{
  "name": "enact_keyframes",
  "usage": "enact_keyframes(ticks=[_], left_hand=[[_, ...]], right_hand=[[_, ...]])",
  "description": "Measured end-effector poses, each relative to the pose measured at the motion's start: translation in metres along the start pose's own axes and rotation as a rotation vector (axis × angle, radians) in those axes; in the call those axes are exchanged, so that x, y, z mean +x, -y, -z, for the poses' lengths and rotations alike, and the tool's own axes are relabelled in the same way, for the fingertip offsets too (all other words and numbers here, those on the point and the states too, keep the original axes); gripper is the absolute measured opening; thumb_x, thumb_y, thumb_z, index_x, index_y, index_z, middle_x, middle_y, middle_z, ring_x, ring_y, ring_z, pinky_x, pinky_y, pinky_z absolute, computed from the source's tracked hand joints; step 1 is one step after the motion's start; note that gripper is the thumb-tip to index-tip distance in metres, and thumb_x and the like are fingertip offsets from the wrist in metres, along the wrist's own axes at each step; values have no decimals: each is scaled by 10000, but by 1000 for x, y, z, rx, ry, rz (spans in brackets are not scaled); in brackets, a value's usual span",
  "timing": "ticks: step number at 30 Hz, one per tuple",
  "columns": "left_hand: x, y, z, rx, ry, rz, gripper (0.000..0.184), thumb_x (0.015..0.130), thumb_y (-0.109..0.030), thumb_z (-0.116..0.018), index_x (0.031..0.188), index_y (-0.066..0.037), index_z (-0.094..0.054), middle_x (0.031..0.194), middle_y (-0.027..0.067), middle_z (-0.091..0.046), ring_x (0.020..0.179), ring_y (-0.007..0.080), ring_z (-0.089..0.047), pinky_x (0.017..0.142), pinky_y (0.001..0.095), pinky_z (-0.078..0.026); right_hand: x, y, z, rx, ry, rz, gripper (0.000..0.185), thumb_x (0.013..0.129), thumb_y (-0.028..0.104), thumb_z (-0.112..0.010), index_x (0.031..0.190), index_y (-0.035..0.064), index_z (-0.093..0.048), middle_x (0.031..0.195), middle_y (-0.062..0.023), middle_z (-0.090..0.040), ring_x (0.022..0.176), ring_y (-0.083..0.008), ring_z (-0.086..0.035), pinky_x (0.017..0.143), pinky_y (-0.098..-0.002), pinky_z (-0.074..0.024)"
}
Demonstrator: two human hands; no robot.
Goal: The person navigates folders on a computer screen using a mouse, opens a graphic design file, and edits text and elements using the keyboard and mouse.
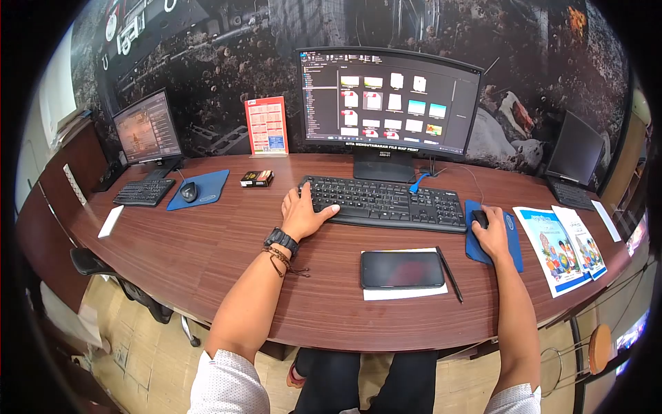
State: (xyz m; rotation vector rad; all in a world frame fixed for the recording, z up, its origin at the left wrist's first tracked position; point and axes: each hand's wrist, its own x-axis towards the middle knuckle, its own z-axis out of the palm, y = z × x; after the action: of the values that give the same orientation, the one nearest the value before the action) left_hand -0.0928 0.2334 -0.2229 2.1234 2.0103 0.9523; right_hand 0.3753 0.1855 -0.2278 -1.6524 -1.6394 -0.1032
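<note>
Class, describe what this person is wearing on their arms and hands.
Both sleeves are pale with small dark dots. The left hand has a chunky black watch at its wrist, with brown beaded and dark corded bracelets just behind. No watch, bracelet or ring shows on the right hand.

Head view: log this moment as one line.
left hand on left end of keyboard | right hand on mouse | phone on paper, pen beside | monitor lit, file icons showing

Reaching forward with 2 forearms [248, 303], angled inward. Holding left hand [302, 217] palm-down, fingers [306, 192] extended, thumb [328, 212] spread inward. Curling right hand [492, 234] palm-down.
</note>
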Motion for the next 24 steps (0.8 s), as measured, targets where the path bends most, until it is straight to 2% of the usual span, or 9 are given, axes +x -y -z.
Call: enact_keyframes(ticks=[7, 9, 24], left_hand=[[-1, -1, 1, 18, 22, -11, 1044, 784, -641, -733, 1497, 14, -342, 1383, 304, -416, 1318, 466, -379, 1125, 530, -289], [-1, -1, 2, 6, 49, 5, 1060, 776, -650, -734, 1492, 23, -337, 1400, 283, -393, 1361, 447, -326, 1145, 539, -239], [-1, -2, 2, 7, 59, 10, 1054, 774, -656, -730, 1478, 34, -358, 1412, 295, -385, 1367, 455, -315, 1144, 540, -235]], right_hand=[[-1, 11, 6, 10, -1, -40, 469, 800, 194, -697, 1190, -14, -542, 1179, -205, -546, 1118, -405, -562, 953, -450, -461], [-1, 8, 5, 10, -7, -44, 459, 797, 190, -699, 1176, -4, -528, 1168, -207, -545, 1108, -410, -561, 944, -455, -460], [0, -5, -1, -21, -1, 32, 562, 811, 206, -676, 1319, -2, -552, 1251, -200, -548, 1163, -388, -565, 997, -436, -458]])
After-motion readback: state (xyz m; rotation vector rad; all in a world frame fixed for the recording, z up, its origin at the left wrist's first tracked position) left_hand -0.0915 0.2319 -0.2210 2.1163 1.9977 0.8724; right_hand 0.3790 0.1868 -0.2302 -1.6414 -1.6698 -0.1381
